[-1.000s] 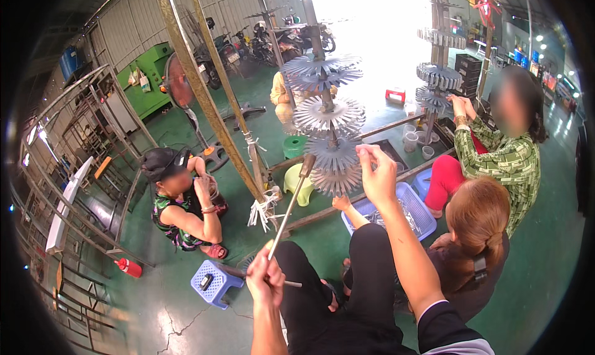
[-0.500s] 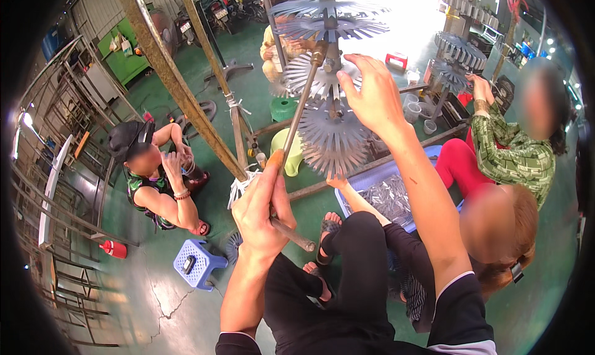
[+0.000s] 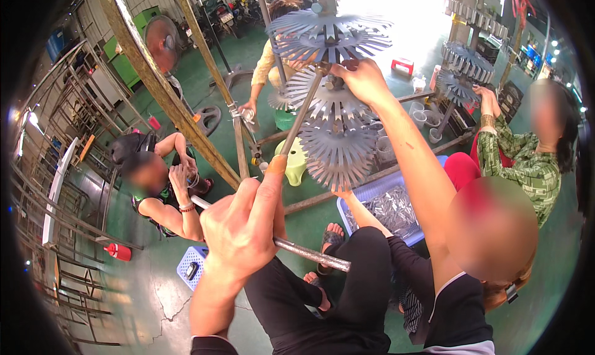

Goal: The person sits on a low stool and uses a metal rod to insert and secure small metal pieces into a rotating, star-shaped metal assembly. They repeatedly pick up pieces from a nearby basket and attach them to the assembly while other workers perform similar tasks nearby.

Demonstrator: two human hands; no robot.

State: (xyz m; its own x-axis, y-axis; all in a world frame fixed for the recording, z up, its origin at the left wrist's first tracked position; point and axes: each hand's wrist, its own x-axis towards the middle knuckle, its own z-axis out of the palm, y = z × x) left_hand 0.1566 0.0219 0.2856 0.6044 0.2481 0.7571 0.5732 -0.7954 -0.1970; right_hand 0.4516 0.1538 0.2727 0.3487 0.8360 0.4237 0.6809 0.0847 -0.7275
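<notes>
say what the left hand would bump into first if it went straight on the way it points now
Following the metal rod it holds, the left hand would probably meet the grey finned discs near the rod's upper end first, though depth is unclear and the right hand may come sooner.

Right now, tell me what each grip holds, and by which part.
Left grip: the T-shaped metal tool, by its crossbar. Right grip: at the tool's far end, but whether it holds anything cannot be told.
</notes>
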